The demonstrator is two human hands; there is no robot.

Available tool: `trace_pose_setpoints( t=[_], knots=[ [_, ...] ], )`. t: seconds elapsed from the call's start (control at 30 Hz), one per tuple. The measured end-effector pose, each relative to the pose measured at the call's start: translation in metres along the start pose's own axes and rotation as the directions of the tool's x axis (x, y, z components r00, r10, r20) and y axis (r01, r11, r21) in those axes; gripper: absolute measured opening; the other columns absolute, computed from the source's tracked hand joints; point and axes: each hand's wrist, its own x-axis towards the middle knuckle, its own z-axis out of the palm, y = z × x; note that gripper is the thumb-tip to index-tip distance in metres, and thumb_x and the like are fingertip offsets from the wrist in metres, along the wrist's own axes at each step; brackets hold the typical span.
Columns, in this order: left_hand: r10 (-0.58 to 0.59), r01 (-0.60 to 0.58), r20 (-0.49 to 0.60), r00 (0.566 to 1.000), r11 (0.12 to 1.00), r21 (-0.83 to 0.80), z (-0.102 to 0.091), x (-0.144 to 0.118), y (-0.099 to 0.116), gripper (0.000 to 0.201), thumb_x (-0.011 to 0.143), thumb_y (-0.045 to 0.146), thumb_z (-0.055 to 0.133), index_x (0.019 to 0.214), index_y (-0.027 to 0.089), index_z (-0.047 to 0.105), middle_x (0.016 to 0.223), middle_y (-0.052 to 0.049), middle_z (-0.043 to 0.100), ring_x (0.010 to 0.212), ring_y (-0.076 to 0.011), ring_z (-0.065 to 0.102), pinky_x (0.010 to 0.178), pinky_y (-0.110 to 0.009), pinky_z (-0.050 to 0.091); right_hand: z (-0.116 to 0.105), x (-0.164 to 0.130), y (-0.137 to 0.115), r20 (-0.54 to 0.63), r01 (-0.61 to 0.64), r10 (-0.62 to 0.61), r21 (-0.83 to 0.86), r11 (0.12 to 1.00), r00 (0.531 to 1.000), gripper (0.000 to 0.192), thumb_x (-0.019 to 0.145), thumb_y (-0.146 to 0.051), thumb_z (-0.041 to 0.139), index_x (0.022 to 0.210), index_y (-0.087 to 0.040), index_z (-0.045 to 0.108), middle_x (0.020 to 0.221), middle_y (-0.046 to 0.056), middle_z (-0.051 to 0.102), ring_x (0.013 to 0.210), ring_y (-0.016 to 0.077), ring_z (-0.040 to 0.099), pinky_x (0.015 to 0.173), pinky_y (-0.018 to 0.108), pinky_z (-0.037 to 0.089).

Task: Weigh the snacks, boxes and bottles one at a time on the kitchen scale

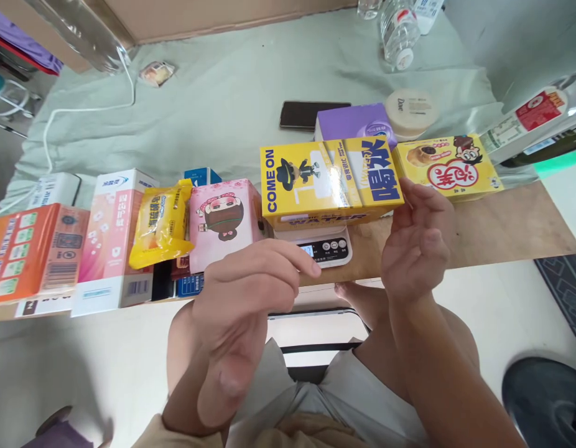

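Note:
A yellow box (pixel 316 180) printed "COME ON" and "WATER" rests on a white digital kitchen scale (pixel 337 252), covering most of its platform. The scale's lit display shows partly, cut off by a finger. My left hand (pixel 250 292) hovers in front of the scale, index finger stretched toward the display, thumb apart, holding nothing. Beside the right end of the yellow box is my right hand (pixel 418 239), its fingers loosely extended and empty. Whether its fingertips touch the box I cannot tell. A pink box with a cartoon girl (pixel 225 224) stands left of the scale.
Leftward are a yellow soap packet (pixel 161 224), a pink-white carton (pixel 113 242) and an orange box (pixel 36 249). A yellow pastry box (pixel 449 167), purple box (pixel 353 121), Dove tub (pixel 412 112) and phone (pixel 311 115) lie right and behind. Bottles (pixel 397 34) stand farther back.

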Motion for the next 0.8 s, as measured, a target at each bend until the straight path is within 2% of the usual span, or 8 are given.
trace_pose_setpoints(
  t=[0.17, 0.37, 0.43, 0.53, 0.6, 0.67, 0.73, 0.8],
  knots=[
    [0.046, -0.046, -0.024, 0.999, 0.999, -0.02, -0.003, 0.001, -0.005, 0.056, 0.107, 0.058, 0.035, 0.075, 0.02, 0.061, 0.054, 0.0, 0.055, 0.052, -0.0167, 0.061, 0.059, -0.035, 0.06, 0.0, 0.001, 0.003, -0.019, -0.046, 0.046, 0.0, 0.999, 0.999, 0.04, 0.086, -0.053, 0.061, 0.118, -0.03, 0.068, 0.131, 0.002, 0.067, 0.137, 0.0224, 0.059, 0.133, 0.054, 0.034],
    [0.069, -0.069, -0.02, 0.997, 0.997, 0.023, -0.007, 0.001, -0.004, 0.057, 0.108, 0.055, 0.031, 0.07, 0.021, 0.057, 0.052, -0.001, 0.055, 0.051, -0.016, 0.062, 0.056, -0.033, 0.059, 0.006, 0.0, 0.004, -0.034, -0.065, 0.064, -0.013, 0.998, 0.997, 0.046, 0.083, -0.054, 0.063, 0.119, -0.025, 0.065, 0.131, 0.006, 0.065, 0.135, 0.0268, 0.059, 0.13, 0.056, 0.036],
    [0.009, -0.007, -0.034, 0.999, 0.998, 0.056, -0.008, 0.003, 0.0, 0.057, 0.107, 0.055, 0.031, 0.069, 0.022, 0.056, 0.052, 0.0, 0.054, 0.051, -0.0159, 0.061, 0.057, -0.033, 0.059, 0.008, -0.001, 0.002, -0.034, -0.076, 0.074, -0.035, 0.997, 0.997, 0.047, 0.083, -0.053, 0.062, 0.12, -0.024, 0.064, 0.132, 0.007, 0.064, 0.135, 0.0273, 0.059, 0.127, 0.057, 0.039],
    [-0.171, 0.169, 0.005, 0.985, 0.975, 0.142, -0.013, 0.014, 0.011, 0.042, 0.104, 0.05, 0.044, 0.075, 0.024, 0.059, 0.061, -0.001, 0.059, 0.065, -0.0197, 0.068, 0.067, -0.038, 0.062, 0.012, -0.002, -0.003, -0.016, -0.069, 0.068, -0.053, 0.996, 0.998, 0.045, 0.083, -0.052, 0.063, 0.12, -0.027, 0.065, 0.134, 0.006, 0.063, 0.137, 0.0276, 0.058, 0.127, 0.055, 0.039],
    [-0.295, 0.268, 0.031, 0.955, 0.901, 0.34, -0.019, 0.027, 0.017, 0.027, 0.1, 0.04, 0.052, 0.08, 0.025, 0.062, 0.07, -0.002, 0.065, 0.075, -0.0214, 0.07, 0.071, -0.04, 0.061, 0.015, -0.001, -0.006, -0.005, -0.08, 0.08, -0.045, 0.996, 0.997, 0.044, 0.084, -0.051, 0.064, 0.122, -0.029, 0.065, 0.137, 0.005, 0.062, 0.141, 0.0269, 0.055, 0.129, 0.053, 0.038],
    [-0.409, 0.318, 0.014, 0.913, 0.731, 0.604, -0.022, 0.042, 0.02, 0.02, 0.096, 0.037, 0.054, 0.089, 0.023, 0.066, 0.085, -0.005, 0.073, 0.085, -0.0241, 0.072, 0.078, -0.044, 0.061, 0.019, 0.0, -0.008, -0.006, -0.1, 0.099, -0.027, 0.995, 0.995, 0.043, 0.085, -0.05, 0.063, 0.123, -0.029, 0.063, 0.139, 0.004, 0.062, 0.138, 0.0263, 0.057, 0.125, 0.052, 0.042],
    [-0.511, 0.355, -0.045, 0.859, 0.529, 0.771, -0.023, 0.053, 0.02, 0.033, 0.092, 0.043, 0.053, 0.106, 0.019, 0.07, 0.106, -0.012, 0.076, 0.102, -0.0323, 0.074, 0.091, -0.055, 0.061, 0.023, 0.001, -0.008, -0.005, -0.123, 0.123, -0.029, 0.992, 0.992, 0.044, 0.085, -0.049, 0.062, 0.124, -0.03, 0.061, 0.138, 0.005, 0.062, 0.131, 0.026, 0.061, 0.118, 0.051, 0.048],
    [-0.592, 0.387, -0.081, 0.802, 0.41, 0.826, -0.021, 0.057, 0.018, 0.055, 0.09, 0.052, 0.051, 0.127, 0.014, 0.067, 0.128, -0.018, 0.073, 0.123, -0.042, 0.068, 0.105, -0.068, 0.054, 0.027, 0.001, -0.006, -0.003, -0.136, 0.136, -0.049, 0.989, 0.991, 0.045, 0.084, -0.047, 0.062, 0.126, -0.03, 0.06, 0.136, 0.006, 0.062, 0.128, 0.0258, 0.062, 0.115, 0.05, 0.051]
  ],
)
